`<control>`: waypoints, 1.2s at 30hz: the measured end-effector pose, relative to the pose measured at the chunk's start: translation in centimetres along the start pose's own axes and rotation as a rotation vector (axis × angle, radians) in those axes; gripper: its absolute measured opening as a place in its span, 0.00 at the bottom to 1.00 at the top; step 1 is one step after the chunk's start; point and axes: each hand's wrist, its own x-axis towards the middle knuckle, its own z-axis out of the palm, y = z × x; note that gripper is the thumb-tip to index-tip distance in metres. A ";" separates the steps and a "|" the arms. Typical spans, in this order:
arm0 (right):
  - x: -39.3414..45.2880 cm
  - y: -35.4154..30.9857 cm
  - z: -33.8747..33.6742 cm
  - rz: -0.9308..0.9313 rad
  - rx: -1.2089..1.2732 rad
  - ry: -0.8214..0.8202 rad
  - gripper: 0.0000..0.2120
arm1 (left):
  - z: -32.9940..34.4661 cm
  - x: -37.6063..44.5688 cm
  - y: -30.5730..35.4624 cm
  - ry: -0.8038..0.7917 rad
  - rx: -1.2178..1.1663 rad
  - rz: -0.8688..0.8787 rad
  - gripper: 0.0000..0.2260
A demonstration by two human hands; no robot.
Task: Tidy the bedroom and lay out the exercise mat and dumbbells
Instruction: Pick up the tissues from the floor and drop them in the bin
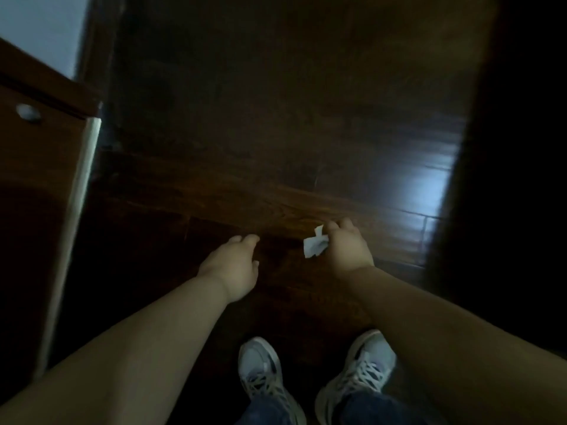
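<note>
Both arms reach down over a dark wooden floor. My right hand is closed around a crumpled white scrap of paper, which sticks out on its left side. My left hand hangs beside it, about a hand's width to the left, with its fingers loosely curled and nothing in it. No exercise mat or dumbbell shows in this view.
A brown wooden cabinet with a round metal knob and a pale edge strip stands at the left. A large dark shape fills the right side. My two white sneakers stand at the bottom centre.
</note>
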 end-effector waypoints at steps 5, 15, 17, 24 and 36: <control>-9.1 -2.2 -16.5 0.028 0.019 0.061 0.21 | -12.6 -9.9 7.8 0.040 0.017 0.080 0.24; -17.0 -8.7 -52.4 0.055 0.041 0.399 0.11 | -43.2 -18.1 24.1 0.322 0.004 0.327 0.24; -15.4 -10.0 -57.4 0.085 0.067 0.428 0.12 | -47.9 -16.3 26.2 0.329 0.036 0.375 0.24; -6.5 -12.8 -69.9 0.158 0.157 0.532 0.11 | -62.3 -7.7 30.8 0.296 0.088 0.371 0.24; 15.5 -8.9 -85.0 0.165 0.287 0.530 0.12 | -78.6 11.1 42.4 0.237 0.211 0.311 0.25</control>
